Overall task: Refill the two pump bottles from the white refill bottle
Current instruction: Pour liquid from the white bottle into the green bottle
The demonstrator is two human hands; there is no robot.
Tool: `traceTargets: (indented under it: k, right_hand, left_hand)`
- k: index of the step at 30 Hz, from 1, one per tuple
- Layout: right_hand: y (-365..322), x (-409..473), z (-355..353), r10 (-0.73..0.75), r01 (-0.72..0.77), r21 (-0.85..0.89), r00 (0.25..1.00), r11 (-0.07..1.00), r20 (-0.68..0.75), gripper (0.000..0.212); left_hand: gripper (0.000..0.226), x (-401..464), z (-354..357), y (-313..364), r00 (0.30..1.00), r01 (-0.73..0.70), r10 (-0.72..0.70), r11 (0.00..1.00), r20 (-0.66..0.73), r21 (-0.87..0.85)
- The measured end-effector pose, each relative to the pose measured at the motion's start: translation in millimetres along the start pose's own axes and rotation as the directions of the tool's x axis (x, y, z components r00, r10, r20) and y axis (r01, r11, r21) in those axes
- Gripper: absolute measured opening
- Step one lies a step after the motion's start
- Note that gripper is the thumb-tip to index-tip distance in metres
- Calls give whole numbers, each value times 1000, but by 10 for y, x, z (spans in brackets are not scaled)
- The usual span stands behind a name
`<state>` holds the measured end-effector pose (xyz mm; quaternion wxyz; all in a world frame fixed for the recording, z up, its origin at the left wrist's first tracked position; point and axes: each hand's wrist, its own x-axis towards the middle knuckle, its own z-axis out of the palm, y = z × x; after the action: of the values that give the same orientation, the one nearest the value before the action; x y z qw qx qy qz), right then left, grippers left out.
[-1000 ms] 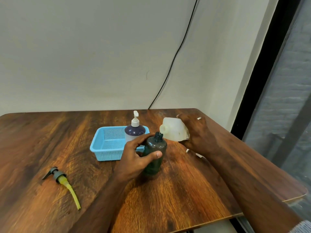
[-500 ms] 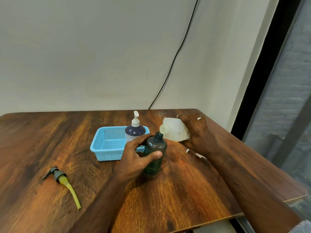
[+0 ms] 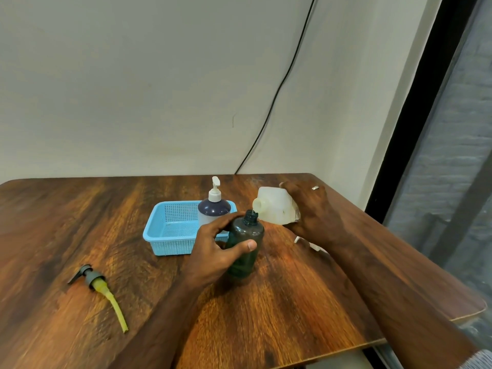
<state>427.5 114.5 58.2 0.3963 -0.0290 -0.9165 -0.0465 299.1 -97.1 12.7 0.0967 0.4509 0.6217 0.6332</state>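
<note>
A dark green pump bottle (image 3: 246, 246) stands on the wooden table (image 3: 279, 315) with its pump off and its neck open. My left hand (image 3: 217, 247) is wrapped around its body. My right hand (image 3: 310, 211) holds the white refill bottle (image 3: 274, 206) tipped on its side, its open mouth just above and touching the green bottle's neck. The second pump bottle (image 3: 213, 206), white with a dark top and white pump, stands upright in the blue basket (image 3: 170, 230). The removed grey pump (image 3: 102, 287) with its yellowish tube lies at the front left.
A small white object (image 3: 308, 243) lies on the table under my right wrist, mostly hidden. A black cable (image 3: 277, 97) runs down the wall behind the table. The table's right edge is close to a dark window frame.
</note>
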Motion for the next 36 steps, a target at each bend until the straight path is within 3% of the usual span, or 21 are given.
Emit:
traceTargets:
  k: [36]
  right_hand:
    - [-14, 9, 0, -13, 13, -14, 1000, 1000, -18, 75]
  left_hand:
    - [49, 0, 1, -22, 1000, 27, -27, 1000, -8, 4]
